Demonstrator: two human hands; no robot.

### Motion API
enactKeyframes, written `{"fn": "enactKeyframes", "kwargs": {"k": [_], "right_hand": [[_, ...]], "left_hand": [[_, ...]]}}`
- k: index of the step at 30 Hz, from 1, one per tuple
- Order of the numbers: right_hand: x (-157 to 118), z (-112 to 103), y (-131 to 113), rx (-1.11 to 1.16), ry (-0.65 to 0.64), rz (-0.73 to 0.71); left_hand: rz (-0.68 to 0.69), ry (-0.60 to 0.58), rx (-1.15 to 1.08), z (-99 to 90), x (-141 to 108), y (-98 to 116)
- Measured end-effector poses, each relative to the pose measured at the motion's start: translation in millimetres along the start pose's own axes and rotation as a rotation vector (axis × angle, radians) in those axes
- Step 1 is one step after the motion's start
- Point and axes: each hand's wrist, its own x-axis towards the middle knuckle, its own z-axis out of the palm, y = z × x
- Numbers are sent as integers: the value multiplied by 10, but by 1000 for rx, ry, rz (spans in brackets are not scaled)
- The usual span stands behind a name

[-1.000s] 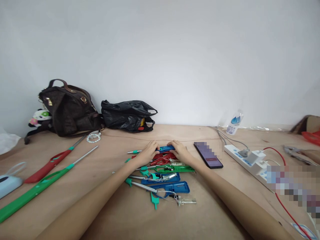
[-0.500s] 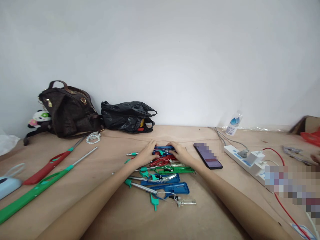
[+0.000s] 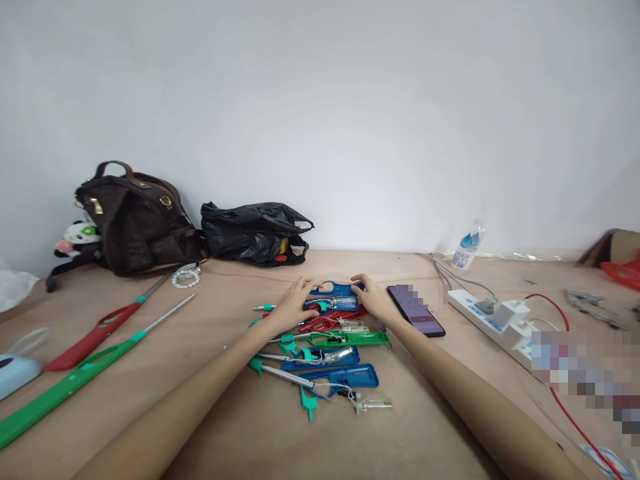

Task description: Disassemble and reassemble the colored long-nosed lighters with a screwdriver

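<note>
With the open lighters as the clock's centre, a closed green lighter (image 3: 65, 390) and a closed red lighter (image 3: 95, 335) are lying on the bench (image 3: 225, 447) towards nine o'clock. A dark backpack (image 3: 145, 220) is standing at ten and a black plastic bag (image 3: 250, 233) at eleven.

The left hand (image 3: 294, 307) is touching the left end of a blue shell (image 3: 336, 289) at twelve o'clock; whether its grip is firm, one cannot tell. Its thumb is pointing inward beside a blue open lighter (image 3: 343, 303) lying just below the shell. Nearer, towards six o'clock, a red open lighter (image 3: 325, 322), a green open lighter (image 3: 350, 340) and two more blue ones are lying in rows, with wires and clear tanks showing.

The right hand (image 3: 374, 300) is holding the shell's right end in a narrow grip between thumb and fingers. Good handling here is probably calling for even support at both ends, a level shell and fingertips clear of the thin wires, so that nothing is snagging or shifting.

A phone (image 3: 417, 311) is lying near two o'clock, and a power strip (image 3: 465, 303) is resting at three.
</note>
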Motion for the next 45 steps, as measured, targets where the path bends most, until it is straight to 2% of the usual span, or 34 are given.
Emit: {"fn": "enactKeyframes", "kwargs": {"k": [6, 9, 11, 13, 19, 23, 35, 40, 45], "right_hand": [[-34, -52, -78, -22, -63, -81], [-60, -82, -198, -17, -198, -173], [-81, -91, -263, -90, -302, -262], [-102, -88, -305, -199, -343, -332], [-143, -47, -351, -480, -313, -453], [-151, -29, -344, -557, -303, -479], [-131, 25, -327, -588, -309, -495], [-133, 41, -294, -626, -302, -469], [-150, 38, -290, -634, -297, -458]], "left_hand": [[4, -39, 41, -8, -2, -7], [5, -50, 37, 0, 1, -19], [11, -50, 36, 4, 1, -18], [23, -46, 49, 3, 0, -3], [156, -68, 185, -1, -2, 65], [191, -80, 283, 21, 4, 51], [185, -93, 335, 25, 2, 103], [148, -77, 331, -39, 11, 129], [108, -118, 310, -78, 3, 115]]}}
